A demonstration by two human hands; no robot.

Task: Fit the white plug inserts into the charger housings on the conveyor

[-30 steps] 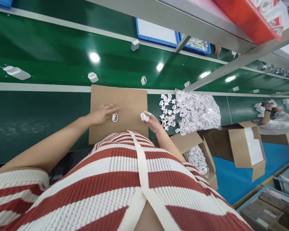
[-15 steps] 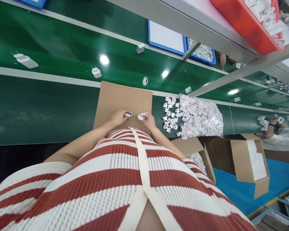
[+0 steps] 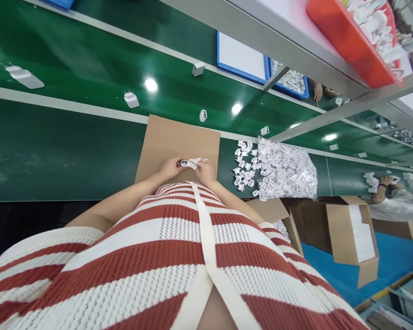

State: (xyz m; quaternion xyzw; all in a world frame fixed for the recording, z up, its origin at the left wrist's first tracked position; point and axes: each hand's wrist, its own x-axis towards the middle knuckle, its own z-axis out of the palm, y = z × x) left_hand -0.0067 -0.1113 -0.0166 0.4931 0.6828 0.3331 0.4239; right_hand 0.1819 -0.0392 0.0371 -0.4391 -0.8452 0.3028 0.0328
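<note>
A small white housing [image 3: 184,163], its open end showing a dark inside, sits above the middle of a flat brown cardboard sheet [image 3: 182,137], close to the person's body. The left hand [image 3: 171,168] pinches it between thumb and fingers. The right hand [image 3: 205,171] pinches a white plug piece [image 3: 194,162] right against the housing's open end; whether the two parts are joined, I cannot tell.

The sheet lies on a dark green bench [image 3: 55,151]. To its right is a loose cluster of white pieces [image 3: 243,167], and touching that, a clear plastic bag [image 3: 287,169] packed with similar pieces.

Beyond the bench runs a glossy bright green strip [image 3: 99,78] with white adapters [image 3: 203,115] spaced along it. Past the strip stand two blue trays [image 3: 241,75], and a red bin [image 3: 351,43] of white parts rests on a shelf at upper right.

At lower right, an open carton [image 3: 344,233] holds stacked white items. Further right, a co-worker in a white top [image 3: 394,208] handles white pieces.
</note>
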